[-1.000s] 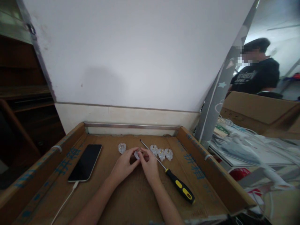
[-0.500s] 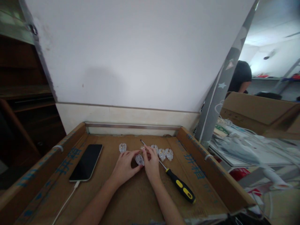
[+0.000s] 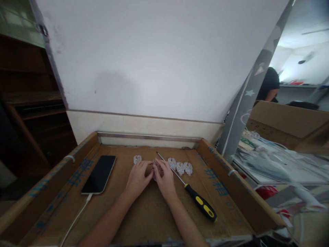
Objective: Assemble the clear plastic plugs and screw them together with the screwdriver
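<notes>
My left hand (image 3: 139, 178) and my right hand (image 3: 164, 178) meet over the cardboard, fingertips bent together around a clear plastic plug (image 3: 157, 166). Fingers cover most of that plug, so its details are hidden. Another clear plug (image 3: 137, 159) with metal parts lies just beyond my left hand. To the right of my right hand sit several more, among them a clear plug (image 3: 172, 162) close to the screwdriver shaft and a clear plug (image 3: 188, 168) at the end of the row. A black and yellow screwdriver (image 3: 202, 203) lies slantwise beside my right forearm.
A phone (image 3: 99, 175) with a white cable (image 3: 76, 219) lies on the left of the shallow cardboard tray (image 3: 231, 195). Raised cardboard sides flank the work surface, and a white wall stands behind. At right are a cluttered table, an open carton (image 3: 288, 120) and a person farther back.
My hands have drawn closer together, and the fingers now cover more of the clear plug between them. The whole view has shifted slightly; the screwdriver and loose plugs lie as before.
</notes>
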`<state>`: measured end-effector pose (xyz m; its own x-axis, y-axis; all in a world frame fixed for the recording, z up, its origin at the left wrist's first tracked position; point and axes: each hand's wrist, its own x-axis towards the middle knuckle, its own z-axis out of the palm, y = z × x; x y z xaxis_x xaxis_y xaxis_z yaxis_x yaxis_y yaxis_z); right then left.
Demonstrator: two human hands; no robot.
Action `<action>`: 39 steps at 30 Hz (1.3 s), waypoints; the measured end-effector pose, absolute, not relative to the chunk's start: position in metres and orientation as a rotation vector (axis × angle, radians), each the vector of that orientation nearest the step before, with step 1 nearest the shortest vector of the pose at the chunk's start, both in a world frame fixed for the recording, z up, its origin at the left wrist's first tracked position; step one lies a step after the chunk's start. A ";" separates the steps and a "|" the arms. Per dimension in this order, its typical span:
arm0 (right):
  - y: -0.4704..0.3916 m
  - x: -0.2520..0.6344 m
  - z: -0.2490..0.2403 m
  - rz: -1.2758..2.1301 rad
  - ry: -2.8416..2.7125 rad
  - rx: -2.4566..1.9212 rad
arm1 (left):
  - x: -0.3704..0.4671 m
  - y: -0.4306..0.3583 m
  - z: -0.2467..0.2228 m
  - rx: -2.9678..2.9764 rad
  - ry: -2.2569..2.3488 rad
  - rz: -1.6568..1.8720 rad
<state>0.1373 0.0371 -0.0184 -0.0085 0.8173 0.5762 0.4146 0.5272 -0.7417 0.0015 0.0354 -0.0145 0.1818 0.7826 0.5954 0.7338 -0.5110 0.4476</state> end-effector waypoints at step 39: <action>0.039 0.150 -0.024 0.168 -1.541 -1.521 | -0.007 0.026 -0.004 2.410 1.667 0.992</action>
